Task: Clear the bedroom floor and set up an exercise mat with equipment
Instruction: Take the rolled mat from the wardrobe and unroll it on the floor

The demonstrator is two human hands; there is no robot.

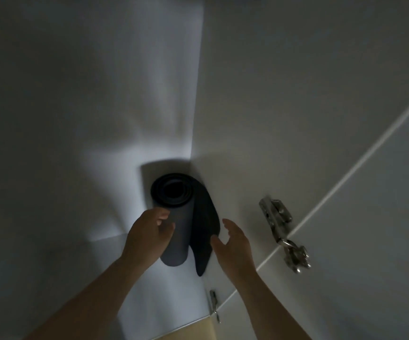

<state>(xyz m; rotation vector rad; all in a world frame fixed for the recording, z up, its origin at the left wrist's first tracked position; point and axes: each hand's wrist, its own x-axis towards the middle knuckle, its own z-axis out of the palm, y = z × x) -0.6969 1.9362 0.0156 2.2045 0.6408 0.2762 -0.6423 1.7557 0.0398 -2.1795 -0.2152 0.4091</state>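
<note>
A dark rolled exercise mat (176,212) stands upright in the inner corner of a white cupboard, its loose outer flap hanging down the right side. My left hand (149,231) curls its fingers round the left side of the roll below its top rim. To the right of the flap my right hand (233,239) is held open, its fingers spread and close to the flap's edge; contact is unclear.
White cupboard walls (88,106) enclose the mat on the left and behind. An open white door (345,119) stands on the right with two metal hinges (284,231). A strip of light wooden floor (193,330) shows at the bottom.
</note>
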